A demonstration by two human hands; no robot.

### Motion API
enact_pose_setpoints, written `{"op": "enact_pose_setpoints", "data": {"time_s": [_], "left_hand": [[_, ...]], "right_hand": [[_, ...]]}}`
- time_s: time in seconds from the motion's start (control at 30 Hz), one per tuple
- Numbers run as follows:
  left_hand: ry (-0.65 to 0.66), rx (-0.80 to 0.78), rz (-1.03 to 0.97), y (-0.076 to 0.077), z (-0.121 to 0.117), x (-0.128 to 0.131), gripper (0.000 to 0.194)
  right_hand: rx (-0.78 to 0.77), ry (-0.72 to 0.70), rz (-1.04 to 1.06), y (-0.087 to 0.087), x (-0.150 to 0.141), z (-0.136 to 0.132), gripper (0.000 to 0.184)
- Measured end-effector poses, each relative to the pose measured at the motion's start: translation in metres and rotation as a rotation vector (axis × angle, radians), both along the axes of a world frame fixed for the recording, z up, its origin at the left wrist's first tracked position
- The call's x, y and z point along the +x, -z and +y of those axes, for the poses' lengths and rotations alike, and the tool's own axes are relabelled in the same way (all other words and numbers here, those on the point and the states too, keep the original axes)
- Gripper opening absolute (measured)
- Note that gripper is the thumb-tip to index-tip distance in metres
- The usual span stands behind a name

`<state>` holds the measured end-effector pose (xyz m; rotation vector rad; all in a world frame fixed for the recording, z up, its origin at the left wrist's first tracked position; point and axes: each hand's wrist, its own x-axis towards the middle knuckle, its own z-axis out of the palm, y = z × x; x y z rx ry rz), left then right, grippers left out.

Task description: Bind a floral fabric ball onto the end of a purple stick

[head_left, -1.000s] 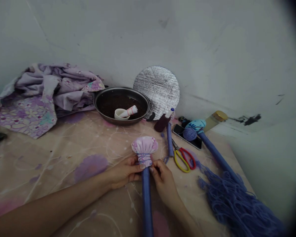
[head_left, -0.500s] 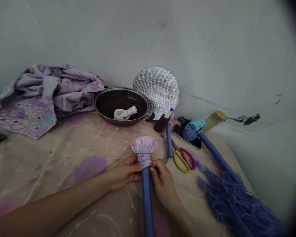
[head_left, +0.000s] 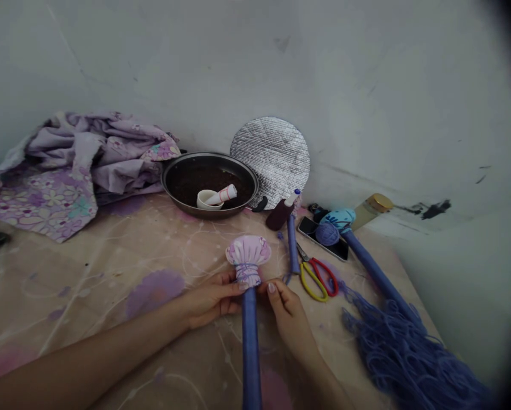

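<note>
Two hands meet at a blue stick (head_left: 251, 353), near the middle: the left hand (head_left: 213, 299) pinches it just below its pink cloth head (head_left: 248, 250), thumb on the near side. The right hand (head_left: 292, 319) has thumb and forefinger close together beside it; I cannot tell whether they pinch thread. Purple thread (head_left: 247, 271) circles the cloth's neck. To the right lie scissors (head_left: 319, 278), then tangled yarn (head_left: 413, 353). Farther off, a pan (head_left: 191, 207) stands before a silver disc (head_left: 272, 154), crumpled cloth (head_left: 123, 145) to its left.
</note>
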<state>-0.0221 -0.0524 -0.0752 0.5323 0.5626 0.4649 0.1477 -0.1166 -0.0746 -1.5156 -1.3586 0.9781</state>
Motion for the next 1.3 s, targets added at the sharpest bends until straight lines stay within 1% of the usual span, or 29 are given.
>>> {"op": "enact_pose_setpoints", "data": {"time_s": [0.1, 0.23, 0.47, 0.53, 0.63, 0.7, 0.77, 0.87, 1.0, 1.1, 1.2, 1.3], "left_hand": [[0.003, -0.003, 0.007, 0.000, 0.000, 0.000, 0.031], [0.006, 0.002, -0.003, 0.001, 0.000, -0.001, 0.032], [0.016, 0.002, -0.003, 0.002, 0.001, -0.002, 0.033], [0.019, -0.010, -0.013, 0.001, 0.001, -0.002, 0.034], [0.039, -0.021, -0.047, -0.002, 0.003, -0.004, 0.034], [0.051, -0.026, -0.076, -0.003, 0.005, -0.005, 0.032], [0.053, -0.033, -0.098, -0.004, 0.006, -0.005, 0.030], [0.047, -0.050, -0.117, -0.003, 0.007, -0.005, 0.028], [0.043, -0.040, -0.135, -0.001, 0.008, -0.006, 0.025], [0.045, -0.024, -0.124, 0.001, 0.008, -0.007, 0.025], [0.041, -0.002, -0.120, 0.001, 0.008, -0.007, 0.028], [0.037, 0.011, -0.125, 0.001, 0.009, -0.006, 0.029]], "right_hand": [[-0.013, -0.004, 0.016, 0.001, 0.000, 0.000, 0.027], [-0.041, -0.030, 0.034, -0.001, -0.002, 0.000, 0.023], [-0.066, -0.054, 0.081, -0.005, -0.005, 0.003, 0.022], [-0.060, -0.067, 0.077, -0.004, -0.005, 0.004, 0.024], [-0.040, -0.041, 0.056, -0.004, -0.001, 0.004, 0.031], [-0.049, -0.025, 0.075, -0.004, 0.001, 0.005, 0.037], [-0.076, -0.044, 0.114, -0.004, 0.002, 0.004, 0.038], [-0.084, -0.065, 0.120, -0.003, 0.001, 0.004, 0.035], [-0.024, -0.049, 0.041, -0.004, -0.003, 0.004, 0.030], [0.026, -0.084, 0.022, -0.006, -0.005, 0.004, 0.027], [0.015, -0.165, 0.077, -0.009, -0.007, 0.004, 0.024], [-0.041, -0.195, 0.170, -0.010, -0.006, 0.003, 0.022]]}}
